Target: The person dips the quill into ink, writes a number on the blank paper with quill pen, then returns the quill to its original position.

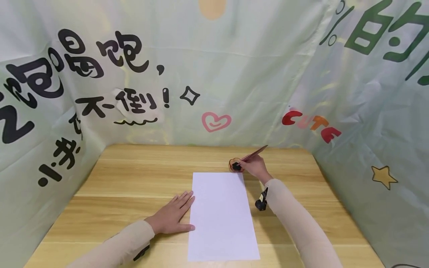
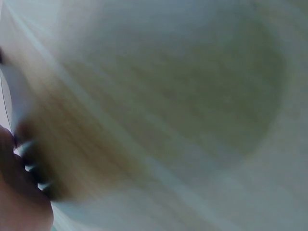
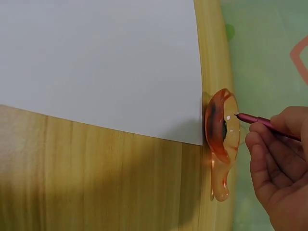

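Note:
My right hand point(image 1: 256, 167) pinches a slim dark red brush point(image 1: 257, 152) between thumb and fingers, its handle slanting up to the right. In the right wrist view the brush's dark tip point(image 3: 237, 115) is at the rim of a translucent orange dish point(image 3: 221, 149) with a short handle and black ink inside. A blank white sheet of paper point(image 1: 222, 217) lies lengthwise on the table, its far edge close to the dish. My left hand point(image 1: 171, 216) rests flat with fingers spread, fingertips at the sheet's left edge. The left wrist view is blurred, showing only part of that hand point(image 2: 24, 202).
The wooden table point(image 1: 134, 175) reaches back to a pale printed cloth point(image 1: 254, 82) that hangs behind and on both sides. Small black cameras are strapped at both wrists, the right one point(image 1: 261, 201) hanging just over the tabletop.

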`<state>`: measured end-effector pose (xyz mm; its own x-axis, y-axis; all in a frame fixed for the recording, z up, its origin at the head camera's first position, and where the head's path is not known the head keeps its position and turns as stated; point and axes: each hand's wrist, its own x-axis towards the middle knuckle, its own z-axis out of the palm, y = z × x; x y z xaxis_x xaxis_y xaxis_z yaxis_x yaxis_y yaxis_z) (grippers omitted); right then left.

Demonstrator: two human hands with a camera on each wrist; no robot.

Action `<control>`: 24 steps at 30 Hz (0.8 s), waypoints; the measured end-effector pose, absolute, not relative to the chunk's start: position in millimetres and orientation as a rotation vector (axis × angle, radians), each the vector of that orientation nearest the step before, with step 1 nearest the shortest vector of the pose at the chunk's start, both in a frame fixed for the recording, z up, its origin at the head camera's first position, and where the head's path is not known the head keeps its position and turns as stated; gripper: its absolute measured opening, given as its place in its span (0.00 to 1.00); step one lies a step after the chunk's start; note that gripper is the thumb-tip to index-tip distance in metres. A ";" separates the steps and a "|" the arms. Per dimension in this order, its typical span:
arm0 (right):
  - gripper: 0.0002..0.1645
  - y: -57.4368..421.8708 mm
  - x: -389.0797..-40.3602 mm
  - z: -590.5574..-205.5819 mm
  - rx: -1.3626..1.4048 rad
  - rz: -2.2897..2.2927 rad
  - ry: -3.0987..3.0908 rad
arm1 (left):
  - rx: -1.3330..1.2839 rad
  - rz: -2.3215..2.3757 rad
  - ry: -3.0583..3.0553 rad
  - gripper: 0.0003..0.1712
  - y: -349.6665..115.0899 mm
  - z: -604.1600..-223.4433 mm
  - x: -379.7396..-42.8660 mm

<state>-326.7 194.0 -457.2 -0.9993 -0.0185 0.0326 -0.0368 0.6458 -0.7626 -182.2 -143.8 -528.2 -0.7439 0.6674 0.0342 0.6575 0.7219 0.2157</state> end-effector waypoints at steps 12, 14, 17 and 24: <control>0.11 196.6 -302.7 -451.4 0.065 1.458 -2.791 | 1.093 0.385 2.866 0.55 -143.4 -527.0 -181.8; 0.11 194.3 -297.1 -451.3 0.068 1.450 -2.786 | 1.086 0.387 2.862 0.55 -143.4 -526.6 -181.8; 0.09 191.0 -289.0 -453.1 0.097 1.419 -2.787 | 1.078 0.395 2.852 0.55 -143.4 -524.7 -181.7; 0.05 183.8 -272.3 -461.8 0.093 1.374 -2.774 | 1.057 0.426 2.815 0.55 -143.3 -519.6 -180.9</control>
